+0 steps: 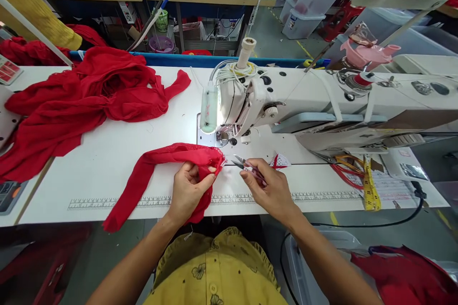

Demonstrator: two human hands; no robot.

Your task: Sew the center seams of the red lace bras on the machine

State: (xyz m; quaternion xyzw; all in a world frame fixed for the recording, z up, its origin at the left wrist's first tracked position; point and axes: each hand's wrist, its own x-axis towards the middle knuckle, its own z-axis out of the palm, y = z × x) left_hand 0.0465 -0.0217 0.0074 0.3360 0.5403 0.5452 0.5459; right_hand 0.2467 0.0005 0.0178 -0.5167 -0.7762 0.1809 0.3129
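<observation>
A red fabric piece [157,159], long like a sleeve, lies across the front of the white table and droops over its edge. My left hand [191,190] pinches its right end, where a pale trim shows along the edge. Just to the right, my right hand [272,190] grips small thread snips [246,166], their blades parted and pointing left at the trimmed edge. A narrow gap separates the blade tips from the cloth. Behind both hands stands the white sewing machine [286,90], its needle area above the cloth's end.
A heap of red garments [89,95] covers the table's left side. Orange-handled scissors [348,162] and a yellow tape measure [371,186] lie at the right. A printed ruler [322,197] runs along the front edge. Someone's mustard sleeve [39,9] reaches in at upper left.
</observation>
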